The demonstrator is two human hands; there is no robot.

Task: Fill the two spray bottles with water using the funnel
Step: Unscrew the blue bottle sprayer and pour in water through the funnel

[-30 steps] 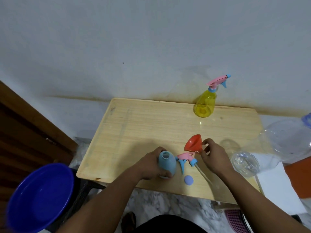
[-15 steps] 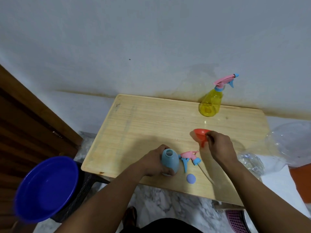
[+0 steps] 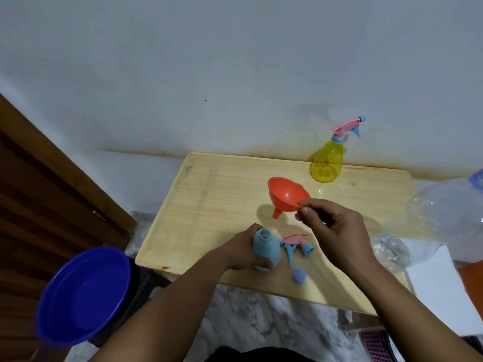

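Left hand [image 3: 241, 250] grips the open blue bottle [image 3: 265, 250] upright; right hand [image 3: 337, 231] pinches the funnel [image 3: 287, 195] rim just above it; I judge both light, stiff plastic, easily tipped.

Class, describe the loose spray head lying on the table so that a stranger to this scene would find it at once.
Start at the wooden table against the wall and go to its near edge, where the left hand grips an open blue bottle. The spray head lies flat just right of that bottle. Unlike the one screwed onto the yellow bottle at the back, it is detached, pink with a blue trigger and collar.
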